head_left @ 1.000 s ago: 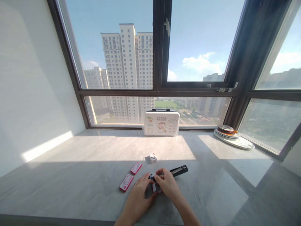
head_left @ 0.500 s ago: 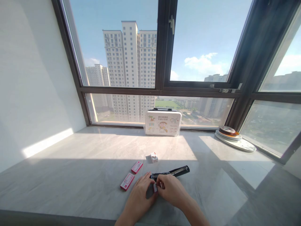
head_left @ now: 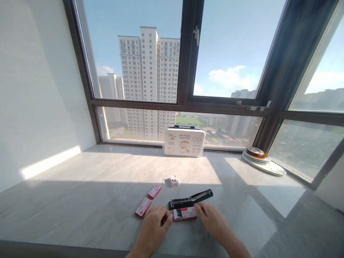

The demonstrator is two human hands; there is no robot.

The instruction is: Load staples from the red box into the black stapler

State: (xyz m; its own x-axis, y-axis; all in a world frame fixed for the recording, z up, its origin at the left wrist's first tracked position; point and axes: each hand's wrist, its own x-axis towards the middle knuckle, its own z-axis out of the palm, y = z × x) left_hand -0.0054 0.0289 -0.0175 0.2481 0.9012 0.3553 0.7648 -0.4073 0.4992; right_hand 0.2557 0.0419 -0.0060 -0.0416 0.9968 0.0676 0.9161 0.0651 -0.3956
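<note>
A red-and-white staple box (head_left: 189,213) lies flat with its left end open, a grey strip showing inside. My left hand (head_left: 156,223) is curled, with thumb and forefinger tips closed at the box's open end. At the opposite end, my right hand (head_left: 213,219) has its thumb and bent fingers on the box's corner. Just behind the box, a black stapler (head_left: 190,199) lies folded open, its metal channel facing up. Two similar red-and-white boxes, one nearer (head_left: 143,207) and one farther (head_left: 154,191), lie left of the stapler.
A small white printed box (head_left: 173,180) sits behind the stapler on the marble-look sill (head_left: 94,208). Against the window stands a white case (head_left: 184,144) with cartoon prints and a black handle. Stacked plates (head_left: 275,168) are at the right by the dark window frame (head_left: 220,109).
My hands have moved apart, and the right one has shifted to the box's right end. The staple box between them is now uncovered. The whole view has shifted slightly.
</note>
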